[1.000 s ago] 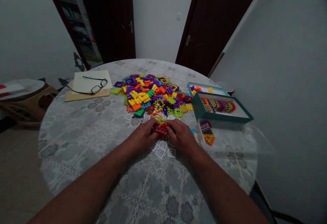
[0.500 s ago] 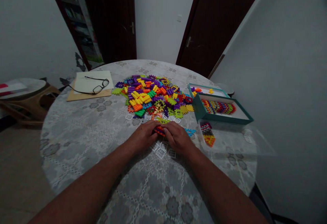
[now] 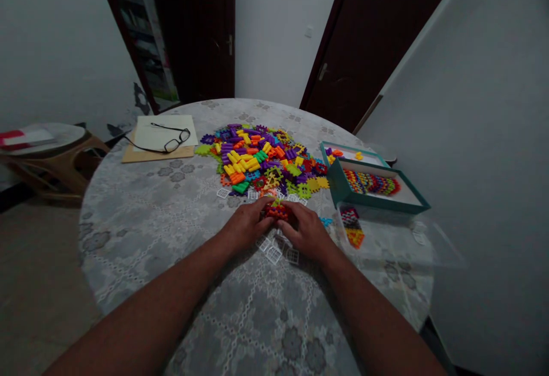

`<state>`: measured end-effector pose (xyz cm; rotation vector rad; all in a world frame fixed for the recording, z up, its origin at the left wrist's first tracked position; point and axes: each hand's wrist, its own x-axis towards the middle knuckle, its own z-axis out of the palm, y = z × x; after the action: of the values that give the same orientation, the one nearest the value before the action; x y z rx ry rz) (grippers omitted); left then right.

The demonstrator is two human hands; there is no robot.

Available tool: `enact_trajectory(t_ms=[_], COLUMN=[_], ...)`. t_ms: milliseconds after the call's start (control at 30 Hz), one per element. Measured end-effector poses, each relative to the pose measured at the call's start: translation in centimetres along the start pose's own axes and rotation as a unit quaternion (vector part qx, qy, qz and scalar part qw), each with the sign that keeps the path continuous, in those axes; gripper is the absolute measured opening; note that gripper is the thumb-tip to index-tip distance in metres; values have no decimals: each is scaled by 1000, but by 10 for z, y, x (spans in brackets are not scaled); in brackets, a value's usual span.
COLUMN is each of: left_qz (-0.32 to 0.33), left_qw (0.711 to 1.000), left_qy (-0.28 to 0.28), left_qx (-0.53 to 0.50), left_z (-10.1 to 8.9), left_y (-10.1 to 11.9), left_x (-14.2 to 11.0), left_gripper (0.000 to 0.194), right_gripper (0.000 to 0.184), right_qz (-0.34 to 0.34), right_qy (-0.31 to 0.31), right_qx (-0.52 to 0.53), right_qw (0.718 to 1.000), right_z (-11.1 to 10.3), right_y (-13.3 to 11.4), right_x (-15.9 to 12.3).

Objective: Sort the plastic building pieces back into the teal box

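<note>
Between my hands is a small red toothed plastic building piece [image 3: 277, 211], with purple and orange showing on it. My left hand [image 3: 245, 224] grips its left side, thumb below and fingers on top. From the right, my right hand [image 3: 309, 230] closes on the same piece. Fingers cover both of its ends. White window-shaped lattice pieces [image 3: 273, 254] lie on the table just below my hands. Beyond my fingers spreads a heap of colourful plastic building pieces [image 3: 253, 161]. A blue piece [image 3: 326, 222] shows beside my right hand.
A round table [image 3: 141, 227] wears a patterned grey cloth. Glasses [image 3: 172, 145] rest on papers and a board [image 3: 180, 153] at the left. On the right stand a green-edged box [image 3: 364, 197] of colourful strips, its lid [image 3: 373, 157] and a clear plastic tray [image 3: 386, 250].
My hands have tilted and parted slightly, so more of the red piece's face shows between them. The whole view has shifted a little.
</note>
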<state>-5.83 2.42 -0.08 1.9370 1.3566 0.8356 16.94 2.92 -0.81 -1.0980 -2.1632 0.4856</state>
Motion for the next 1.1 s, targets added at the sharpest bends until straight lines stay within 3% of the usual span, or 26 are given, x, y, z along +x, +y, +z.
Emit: enact_trajectory(t_ms=[300, 433, 533, 633, 833, 1100], left_qz=[11, 39, 51, 54, 52, 53], left_qw=[999, 999, 998, 997, 996, 995], left_qy=[-27, -29, -41, -44, -57, -77], left_qx=[31, 24, 22, 34, 44, 38], left_z=[2, 1, 0, -1, -3, -5], left_y=[-1, -1, -1, -2, 0, 3], left_x=[-1, -1, 0, 0, 1, 1], left_gripper=[66, 62, 50, 39, 27, 24], right_gripper=[48, 47, 38, 38, 48, 38], right_qz=[-37, -36, -23, 39, 231, 275], right_qy=[-3, -19, 41, 101, 4, -15], right_qx=[-35, -20, -48, -157, -313, -371], right_qw=[999, 999, 998, 982, 921, 887], right_z=[8, 7, 6, 3, -3, -5], right_y=[-1, -5, -2, 6, 6, 3], right_x=[-1, 0, 5, 15, 34, 35])
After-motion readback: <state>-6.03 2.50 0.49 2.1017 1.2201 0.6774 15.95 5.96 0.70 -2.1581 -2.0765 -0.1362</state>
